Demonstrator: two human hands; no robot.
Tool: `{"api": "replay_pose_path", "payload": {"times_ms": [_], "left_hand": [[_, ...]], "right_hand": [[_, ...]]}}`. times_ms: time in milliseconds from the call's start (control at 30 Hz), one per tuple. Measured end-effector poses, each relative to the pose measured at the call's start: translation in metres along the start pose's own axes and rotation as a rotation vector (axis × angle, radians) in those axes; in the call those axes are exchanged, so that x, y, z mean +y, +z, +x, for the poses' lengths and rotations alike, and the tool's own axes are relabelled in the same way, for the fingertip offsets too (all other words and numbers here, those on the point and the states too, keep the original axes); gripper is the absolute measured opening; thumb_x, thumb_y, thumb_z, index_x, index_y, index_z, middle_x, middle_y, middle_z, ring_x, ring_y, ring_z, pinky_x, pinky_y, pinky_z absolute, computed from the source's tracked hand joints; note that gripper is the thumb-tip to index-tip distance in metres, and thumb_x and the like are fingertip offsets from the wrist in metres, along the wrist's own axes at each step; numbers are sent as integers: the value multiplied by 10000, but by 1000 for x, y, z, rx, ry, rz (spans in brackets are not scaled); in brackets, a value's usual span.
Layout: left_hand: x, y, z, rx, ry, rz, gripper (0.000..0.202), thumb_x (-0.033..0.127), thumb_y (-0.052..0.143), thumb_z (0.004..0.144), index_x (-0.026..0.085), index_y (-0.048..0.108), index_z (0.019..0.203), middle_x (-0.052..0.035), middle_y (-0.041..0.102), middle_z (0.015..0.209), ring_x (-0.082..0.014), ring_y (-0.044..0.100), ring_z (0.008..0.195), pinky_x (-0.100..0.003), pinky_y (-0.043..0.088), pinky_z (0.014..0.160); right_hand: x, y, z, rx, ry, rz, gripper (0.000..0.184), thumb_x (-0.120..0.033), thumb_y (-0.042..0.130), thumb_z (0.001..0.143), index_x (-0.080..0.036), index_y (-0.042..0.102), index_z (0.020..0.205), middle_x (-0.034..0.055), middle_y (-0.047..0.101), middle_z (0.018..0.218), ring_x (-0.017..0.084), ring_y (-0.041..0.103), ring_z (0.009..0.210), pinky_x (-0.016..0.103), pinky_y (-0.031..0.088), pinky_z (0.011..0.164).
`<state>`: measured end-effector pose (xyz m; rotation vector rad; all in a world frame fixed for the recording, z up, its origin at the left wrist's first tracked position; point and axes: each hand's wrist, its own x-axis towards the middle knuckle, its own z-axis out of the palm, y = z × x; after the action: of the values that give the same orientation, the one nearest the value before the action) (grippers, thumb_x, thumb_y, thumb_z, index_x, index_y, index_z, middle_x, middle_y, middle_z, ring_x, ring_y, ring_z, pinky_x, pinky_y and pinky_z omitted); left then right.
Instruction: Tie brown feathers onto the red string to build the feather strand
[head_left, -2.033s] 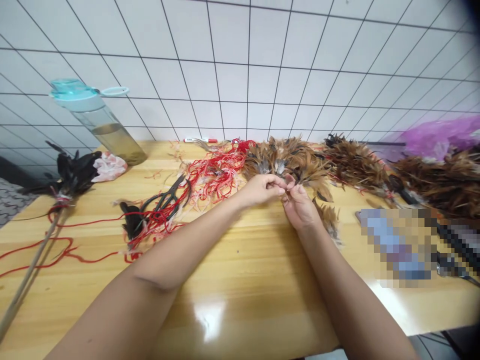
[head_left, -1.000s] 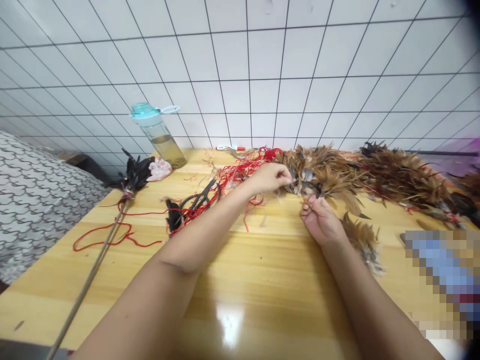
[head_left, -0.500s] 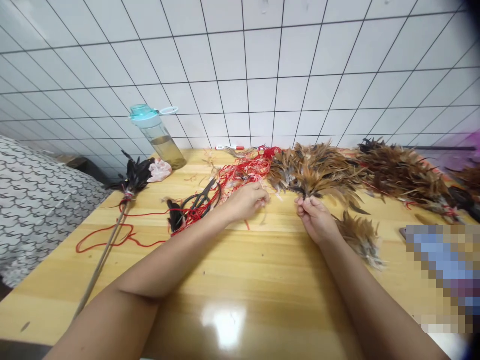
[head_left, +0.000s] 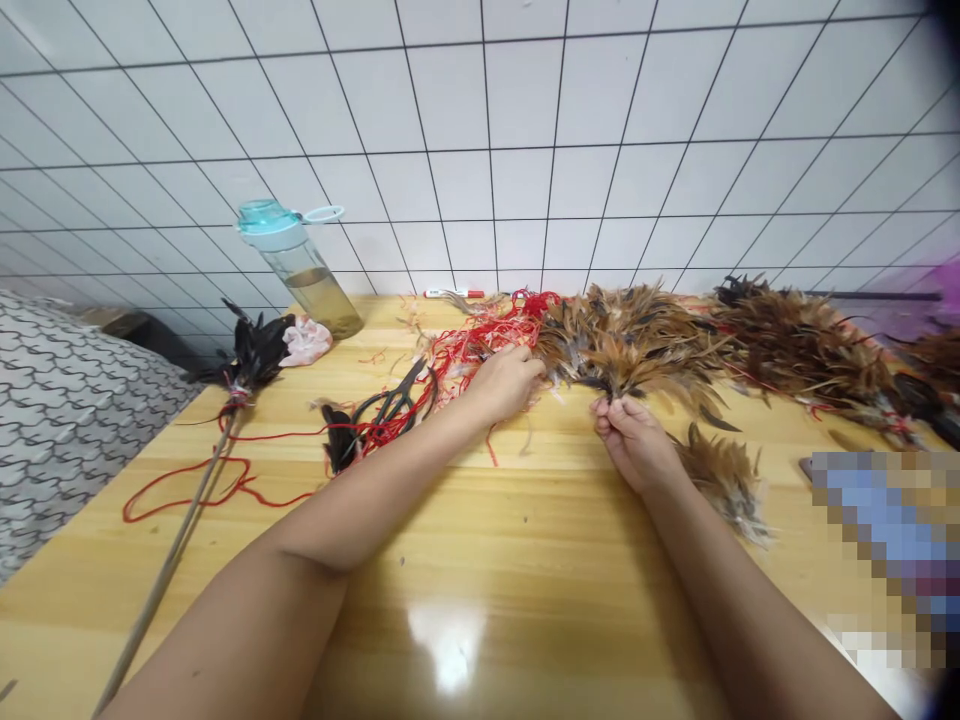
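Observation:
My right hand (head_left: 634, 440) pinches the base of a small bunch of brown feathers (head_left: 616, 372), their tips fanning away from me toward the larger heap. At the left edge of the brown feather heap (head_left: 660, 325) is my left hand (head_left: 511, 380), its fingers curled together; what is between them, if anything, is hidden. Behind and left of that hand spreads a tangle of red string (head_left: 484, 340). Black scissors (head_left: 397, 405) lie under some red strands, beside a black feather tuft (head_left: 340, 438). Another loose feather bunch (head_left: 724, 480) rests right of my right wrist.
On the left lies a stick (head_left: 169, 565) with black feathers (head_left: 259, 350) tied at its end. A teal-lidded bottle (head_left: 315, 285) and crumpled pink plastic (head_left: 306, 342) stand near the tiled wall. Rightward are a feather duster (head_left: 802, 345) and a blurred-out flat object (head_left: 885, 530).
My left hand has moved slightly away from me and to the right, up to the feather heap's edge. My right hand keeps its pinch in nearly the same place. The view has shifted slightly.

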<state>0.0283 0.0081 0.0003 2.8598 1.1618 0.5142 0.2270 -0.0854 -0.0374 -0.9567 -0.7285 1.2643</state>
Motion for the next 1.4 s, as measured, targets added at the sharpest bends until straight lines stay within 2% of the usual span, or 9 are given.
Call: {"api": "replay_pose_path", "payload": {"times_ms": [300,433,567,667,833,933,1067,1200,1400], "left_hand": [[-10,18,15,-23,40,-16,151,184,487,864,182,637,845,-85,583,888,-229,469,893,-342,382,764],[-24,4,13,124,-52,-161,155,77,436,825,168,562,827,-75,586,892,-210,473,881,-348,379,813],[-37,-16,12,277,-221,-416,122,109,413,855,169,518,868,-43,599,882,-169,509,838,-309,402,776],[-37,-25,12,347,-174,-441,121,116,452,841,166,550,892,-36,614,896,-160,526,851,-304,404,808],[-18,-16,9,44,197,-365,128,162,542,834,185,668,846,-36,634,875,-165,523,879,-295,390,834],[-5,0,7,-49,265,-246,183,221,533,873,209,711,913,-63,633,907,-185,493,895,-300,376,794],[1,20,6,-28,277,-102,212,265,501,905,189,698,905,-84,606,880,-211,456,916,-318,365,778],[2,24,4,4,238,-64,193,221,473,904,148,637,830,-97,584,895,-220,444,914,-330,370,773],[10,9,4,146,158,-410,143,114,409,875,165,511,789,-70,592,904,-188,481,905,-339,397,855]], "right_hand": [[-4,-2,0,22,59,41,287,-365,865,556,-206,640,634,-2,604,743,83,472,648,203,416,571],[-4,-4,0,23,68,38,254,-324,858,569,-210,639,628,-1,598,737,91,479,665,204,422,576],[-4,-6,0,36,98,48,256,-320,867,561,-204,650,633,-2,592,733,83,475,669,181,428,579],[-6,-6,-1,37,106,57,263,-302,879,543,-200,656,635,-6,589,742,74,478,678,160,434,587],[-8,-3,-3,38,90,50,279,-307,884,535,-199,636,604,-9,572,701,83,505,705,159,437,589],[-7,-3,-4,28,75,18,275,-313,876,546,-202,633,608,-8,578,704,89,512,696,183,439,591],[-6,-3,-4,17,61,-28,274,-327,866,559,-208,631,631,-5,593,714,104,528,707,223,449,626],[-6,-2,-5,5,45,-25,278,-308,870,552,-220,614,615,-10,597,707,112,527,714,237,446,645],[-4,-2,-5,-24,35,-22,255,-315,863,569,-223,631,620,-11,587,698,119,531,765,236,430,692]]}}
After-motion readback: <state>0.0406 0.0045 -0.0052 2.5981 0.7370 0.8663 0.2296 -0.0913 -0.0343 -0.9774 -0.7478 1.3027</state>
